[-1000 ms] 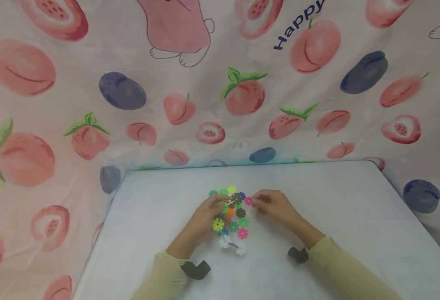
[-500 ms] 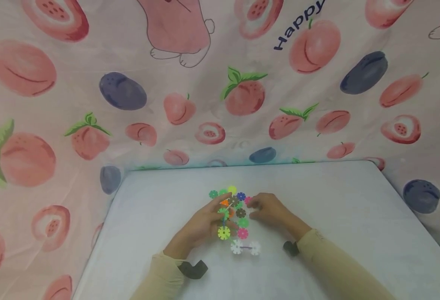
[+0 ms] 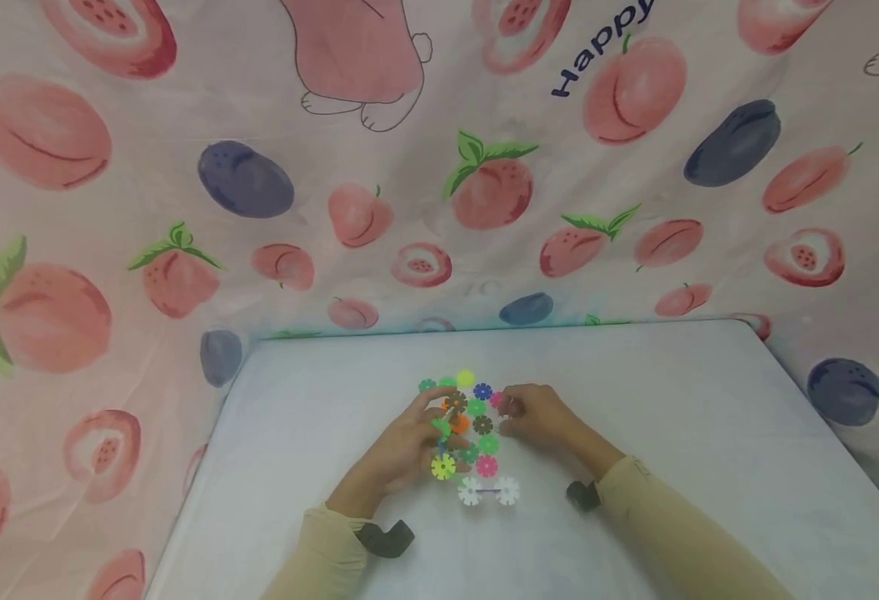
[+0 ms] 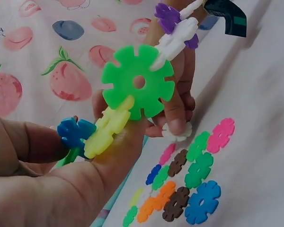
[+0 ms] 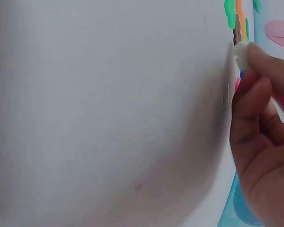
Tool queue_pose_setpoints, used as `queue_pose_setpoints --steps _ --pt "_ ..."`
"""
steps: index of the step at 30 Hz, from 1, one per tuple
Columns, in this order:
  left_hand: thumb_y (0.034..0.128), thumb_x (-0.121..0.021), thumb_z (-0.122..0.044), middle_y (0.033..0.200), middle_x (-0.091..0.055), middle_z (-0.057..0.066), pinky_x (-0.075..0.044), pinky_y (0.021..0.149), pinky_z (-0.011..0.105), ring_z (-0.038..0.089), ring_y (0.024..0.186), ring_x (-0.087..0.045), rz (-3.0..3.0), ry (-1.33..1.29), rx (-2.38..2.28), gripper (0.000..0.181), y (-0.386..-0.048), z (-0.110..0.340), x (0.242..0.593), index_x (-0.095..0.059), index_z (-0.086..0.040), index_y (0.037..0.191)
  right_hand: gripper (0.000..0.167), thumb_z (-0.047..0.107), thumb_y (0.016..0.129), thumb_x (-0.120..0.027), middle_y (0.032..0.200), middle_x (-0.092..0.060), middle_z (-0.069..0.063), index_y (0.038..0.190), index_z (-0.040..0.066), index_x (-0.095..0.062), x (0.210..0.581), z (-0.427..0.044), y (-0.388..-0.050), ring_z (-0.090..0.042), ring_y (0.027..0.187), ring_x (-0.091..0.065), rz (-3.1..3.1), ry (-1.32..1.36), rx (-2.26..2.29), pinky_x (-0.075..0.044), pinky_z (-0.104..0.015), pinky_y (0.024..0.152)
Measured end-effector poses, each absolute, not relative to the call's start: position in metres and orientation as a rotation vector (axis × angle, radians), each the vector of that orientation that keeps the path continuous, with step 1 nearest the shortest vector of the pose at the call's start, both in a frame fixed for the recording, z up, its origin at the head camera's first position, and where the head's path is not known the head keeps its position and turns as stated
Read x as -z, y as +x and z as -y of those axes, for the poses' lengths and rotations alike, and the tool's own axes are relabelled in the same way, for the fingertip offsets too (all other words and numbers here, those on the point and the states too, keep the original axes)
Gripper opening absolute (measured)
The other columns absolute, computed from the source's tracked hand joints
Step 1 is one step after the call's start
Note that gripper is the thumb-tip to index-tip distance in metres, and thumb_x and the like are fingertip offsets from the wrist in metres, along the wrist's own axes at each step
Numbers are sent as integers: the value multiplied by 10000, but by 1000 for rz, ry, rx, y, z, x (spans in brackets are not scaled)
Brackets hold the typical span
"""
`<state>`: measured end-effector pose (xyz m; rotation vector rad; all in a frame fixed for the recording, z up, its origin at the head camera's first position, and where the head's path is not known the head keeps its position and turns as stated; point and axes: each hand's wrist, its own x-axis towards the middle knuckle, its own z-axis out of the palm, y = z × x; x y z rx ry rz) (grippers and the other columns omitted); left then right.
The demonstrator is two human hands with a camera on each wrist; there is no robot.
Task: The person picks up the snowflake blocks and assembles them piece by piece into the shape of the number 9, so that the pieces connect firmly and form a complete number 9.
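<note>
While the left hand (image 3: 402, 442) holds a chain of linked discs (image 4: 125, 90) over the counter (image 3: 656, 383) in a narrow grip, I see the right hand (image 3: 540, 414) pinching one white disc (image 5: 240, 54). Loose discs (image 3: 488, 444) lie between and just beyond the hands; the far edge (image 3: 589, 328) sits well past them, and counter stretches widely to the right.

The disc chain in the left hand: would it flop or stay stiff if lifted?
The disc chain would likely be fairly stiff, being slotted together at its notches. It's probably light, since it looks thin and plastic. The shallow slots might part if tugged.
</note>
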<state>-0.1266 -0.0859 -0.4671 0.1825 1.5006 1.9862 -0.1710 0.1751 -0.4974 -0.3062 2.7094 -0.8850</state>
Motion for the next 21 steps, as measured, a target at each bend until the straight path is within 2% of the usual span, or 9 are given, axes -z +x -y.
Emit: queue_pose_setpoints --steps 4,8,10,14,18,21 --pt "931 -329 82 1573 -337 188 -602 880 438 266 1071 -605 -1541 168 -1978 669 -128 86 470 -377 -216 1528 125 227 879 -803 901 -689 72 948 221 -700 493 -176 -168 -123 876 -627 -2675 -328 983 -553 -321 786" --pt "891 -346 68 1509 -413 144 -530 730 284 201 930 -548 -1484 147 -2023 652 -129 85 472 -361 -125 1514 98 229 905 -776 945 -699 61 964 215 -699 485 -175 -162 -126 933 -656 -2614 -385 1130 -580 -328 832" --pt "934 -376 8 1426 -450 119 -481 649 241 159 851 -507 -1425 123 -2054 577 -129 84 473 -359 -111 1499 97 217 911 -768 964 -696 34 968 191 -694 481 -174 -159 -138 952 -677 -2555 -397 1225 -594 -336 841" --pt "1068 -466 -233 1282 -469 96 -432 591 194 103 781 -462 -1451 88 -2054 425 -130 81 475 -394 -124 1472 115 203 918 -759 976 -687 -18 980 149 -679 472 -170 -153 -161 932 -718 -2435 -380 1376 -612 -332 814" --pt "1052 -538 -407 1201 -490 106 -450 619 195 104 795 -471 -1618 47 -2005 444 -131 78 480 -486 -115 1383 112 187 923 -752 962 -695 -39 983 136 -672 467 -167 -150 -162 885 -736 -2402 -383 1440 -613 -303 788" --pt "1043 -546 -433 1132 -498 78 -440 616 196 103 754 -442 -1682 0 -2003 393 -131 75 481 -543 -106 1260 104 163 922 -750 948 -707 -41 979 130 -669 465 -165 -149 -170 854 -738 -2418 -400 1470 -611 -291 770"
